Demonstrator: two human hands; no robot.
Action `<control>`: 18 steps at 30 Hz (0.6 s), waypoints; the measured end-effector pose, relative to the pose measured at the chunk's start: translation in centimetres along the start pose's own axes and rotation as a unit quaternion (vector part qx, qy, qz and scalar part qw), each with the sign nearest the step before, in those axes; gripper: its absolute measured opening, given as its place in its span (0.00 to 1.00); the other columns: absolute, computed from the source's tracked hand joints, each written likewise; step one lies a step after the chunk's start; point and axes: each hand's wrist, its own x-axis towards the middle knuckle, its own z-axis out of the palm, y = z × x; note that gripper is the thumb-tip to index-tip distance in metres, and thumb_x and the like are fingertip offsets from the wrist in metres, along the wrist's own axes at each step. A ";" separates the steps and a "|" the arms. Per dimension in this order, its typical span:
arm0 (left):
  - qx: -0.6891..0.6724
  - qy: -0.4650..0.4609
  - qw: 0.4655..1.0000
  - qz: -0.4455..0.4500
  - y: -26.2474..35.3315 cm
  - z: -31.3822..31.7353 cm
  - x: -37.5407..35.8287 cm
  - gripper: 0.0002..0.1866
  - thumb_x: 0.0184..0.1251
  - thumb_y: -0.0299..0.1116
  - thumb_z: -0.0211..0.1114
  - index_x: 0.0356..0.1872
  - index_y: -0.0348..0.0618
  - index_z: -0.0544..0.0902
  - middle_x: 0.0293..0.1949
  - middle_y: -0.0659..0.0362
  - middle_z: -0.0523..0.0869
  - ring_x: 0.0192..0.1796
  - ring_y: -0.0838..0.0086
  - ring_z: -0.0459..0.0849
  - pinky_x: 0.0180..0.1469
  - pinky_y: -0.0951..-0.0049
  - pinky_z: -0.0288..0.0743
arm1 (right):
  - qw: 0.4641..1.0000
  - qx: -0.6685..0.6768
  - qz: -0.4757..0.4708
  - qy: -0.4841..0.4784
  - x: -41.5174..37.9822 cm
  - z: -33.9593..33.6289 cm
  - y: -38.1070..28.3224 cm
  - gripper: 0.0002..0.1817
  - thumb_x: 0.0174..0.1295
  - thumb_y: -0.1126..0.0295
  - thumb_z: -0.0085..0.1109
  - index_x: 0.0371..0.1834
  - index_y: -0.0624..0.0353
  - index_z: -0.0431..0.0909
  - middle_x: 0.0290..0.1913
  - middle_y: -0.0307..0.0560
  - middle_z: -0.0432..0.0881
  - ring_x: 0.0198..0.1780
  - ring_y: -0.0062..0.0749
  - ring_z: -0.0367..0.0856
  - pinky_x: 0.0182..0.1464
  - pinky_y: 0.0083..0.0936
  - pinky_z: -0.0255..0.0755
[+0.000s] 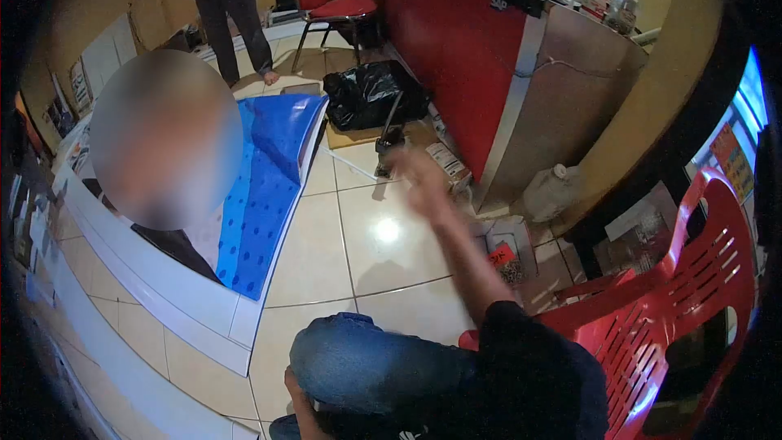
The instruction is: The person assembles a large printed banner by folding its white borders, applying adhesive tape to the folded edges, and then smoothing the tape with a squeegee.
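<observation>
My right hand [419, 179] reaches forward over the tiled floor, its fingers smeared by motion. Just beyond the fingertips stands a small dark object [389, 145] with a long thin upright part; I cannot make out its kind, nor whether the hand touches it. My left hand [298, 395] rests low beside my jeans-clad knee [358, 358], fingers mostly hidden. A large printed banner [265, 163], blue with darker spots, lies on the floor at the left, partly blurred out. A white strip [350, 165] lies close to its right edge.
A black plastic bag [375, 94] sits by the red counter [456, 49]. A white jug [551, 191] and a box of small parts [511, 253] stand at the right, near a red plastic chair [652, 318]. A person [232, 16] stands behind, beside a red chair [326, 0].
</observation>
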 end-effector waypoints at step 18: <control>-0.146 0.171 0.939 -0.259 -7.2 -17.4 -10.0 0.22 0.69 0.33 0.61 0.61 0.31 0.77 0.58 0.40 0.81 0.54 0.53 0.83 0.57 0.60 0.76 | 0.872 -0.323 -0.003 0.368 33.7 -39.0 9.9 0.34 0.56 0.43 0.64 0.46 0.71 0.80 0.45 0.61 0.85 0.49 0.43 0.84 0.48 0.41 0.76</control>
